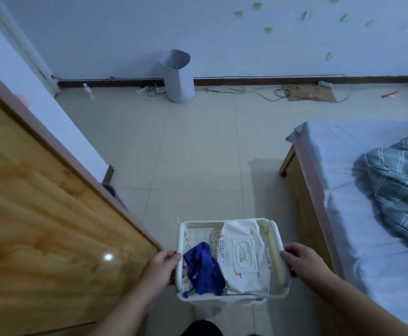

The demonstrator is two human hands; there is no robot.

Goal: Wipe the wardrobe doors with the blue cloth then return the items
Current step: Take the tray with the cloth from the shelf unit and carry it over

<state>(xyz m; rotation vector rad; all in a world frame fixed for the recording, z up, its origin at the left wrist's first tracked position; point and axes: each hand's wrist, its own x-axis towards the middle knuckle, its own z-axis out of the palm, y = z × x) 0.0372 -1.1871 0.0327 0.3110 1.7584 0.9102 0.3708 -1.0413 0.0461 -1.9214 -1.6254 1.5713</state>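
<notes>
I carry a white perforated basket in front of me, above the tiled floor. My left hand grips its left rim and my right hand grips its right rim. Inside, a crumpled blue cloth lies at the left. A white pack of wet wipes fills the middle and right. The glossy wooden wardrobe door stands close on my left.
A bed with a white sheet and a plaid blanket is on the right. A grey cylinder bin stands by the far wall among cables. Open tiled floor lies ahead.
</notes>
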